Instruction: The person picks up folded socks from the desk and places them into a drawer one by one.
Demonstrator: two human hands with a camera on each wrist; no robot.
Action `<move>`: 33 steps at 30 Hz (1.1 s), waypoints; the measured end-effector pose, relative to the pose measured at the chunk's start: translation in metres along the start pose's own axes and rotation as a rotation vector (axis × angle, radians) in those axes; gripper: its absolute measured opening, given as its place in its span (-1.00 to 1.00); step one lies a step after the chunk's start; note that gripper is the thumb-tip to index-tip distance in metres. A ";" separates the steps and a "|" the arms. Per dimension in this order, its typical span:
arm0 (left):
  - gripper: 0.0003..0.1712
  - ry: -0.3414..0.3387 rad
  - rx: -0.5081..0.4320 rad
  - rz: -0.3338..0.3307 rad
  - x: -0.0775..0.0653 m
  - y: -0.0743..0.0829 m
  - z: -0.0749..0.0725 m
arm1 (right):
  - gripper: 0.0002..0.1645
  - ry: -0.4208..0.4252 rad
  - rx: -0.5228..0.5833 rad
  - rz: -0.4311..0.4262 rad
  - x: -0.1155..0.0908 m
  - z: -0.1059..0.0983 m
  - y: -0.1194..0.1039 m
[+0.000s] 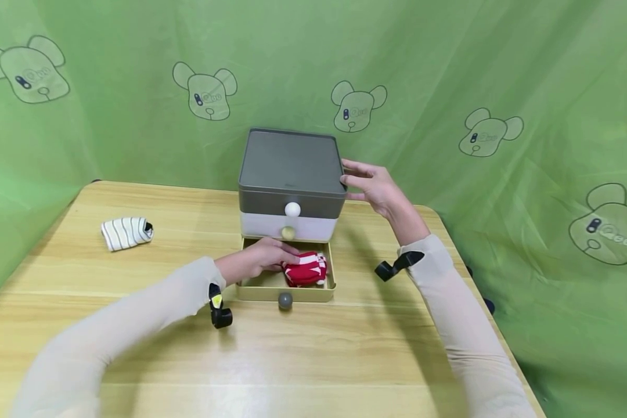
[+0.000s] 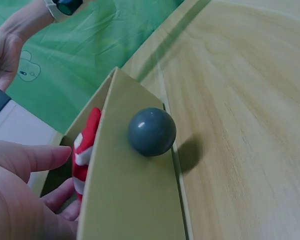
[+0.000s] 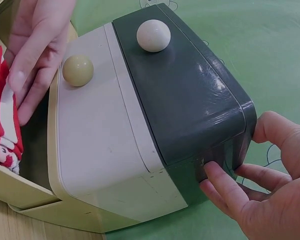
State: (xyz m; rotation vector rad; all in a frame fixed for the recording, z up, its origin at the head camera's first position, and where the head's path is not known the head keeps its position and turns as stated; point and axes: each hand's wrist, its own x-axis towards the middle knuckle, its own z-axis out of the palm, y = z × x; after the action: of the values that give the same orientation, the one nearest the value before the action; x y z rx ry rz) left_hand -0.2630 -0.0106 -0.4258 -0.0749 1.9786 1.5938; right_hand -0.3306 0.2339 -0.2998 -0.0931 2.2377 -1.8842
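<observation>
A small three-drawer box (image 1: 292, 159) stands on the table, its tan bottom drawer (image 1: 308, 295) pulled out. Inside that drawer lies a folded red-and-white sock bundle (image 1: 305, 270). My left hand (image 1: 261, 256) reaches into the drawer from the left, with extended fingers and thumb at the bundle's near side; in the left wrist view the thumb (image 2: 45, 157) is straight beside the red cloth (image 2: 85, 155). On the box's right side, my right hand (image 1: 373, 184) rests with fingers spread. Its fingertips (image 3: 215, 172) touch the dark top section near a slot, the thumb at the upper corner.
A rolled white sock with dark stripes (image 1: 127, 233) lies on the wooden table (image 1: 292, 360) at the left. Round knobs mark the drawer fronts: white (image 1: 292, 209), tan (image 1: 288, 233) and grey (image 1: 285, 301). A green curtain (image 1: 292, 35) hangs close behind the box.
</observation>
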 end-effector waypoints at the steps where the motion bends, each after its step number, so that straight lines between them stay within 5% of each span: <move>1: -0.58 -0.002 0.013 0.005 -0.002 0.001 -0.002 | -0.28 -0.003 -0.004 -0.001 0.000 0.000 0.000; 10: -0.45 -0.067 0.098 0.101 -0.027 0.006 -0.029 | -0.28 -0.009 -0.003 0.004 -0.001 0.001 0.000; 23: -0.42 -0.080 0.038 0.209 -0.075 0.024 -0.097 | -0.28 -0.008 -0.012 0.004 -0.001 -0.002 0.000; 28: -0.41 0.019 0.030 0.289 -0.094 0.028 -0.135 | -0.28 -0.011 -0.010 0.004 0.000 -0.002 0.000; 33: -0.64 0.159 -0.038 0.334 -0.106 0.023 -0.184 | -0.28 -0.009 -0.005 0.006 0.001 0.000 0.000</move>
State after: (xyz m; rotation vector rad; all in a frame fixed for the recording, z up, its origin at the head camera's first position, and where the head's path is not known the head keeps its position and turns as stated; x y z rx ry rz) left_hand -0.2589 -0.2041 -0.3355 0.1245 2.1699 1.8853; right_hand -0.3314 0.2342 -0.2998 -0.0948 2.2349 -1.8715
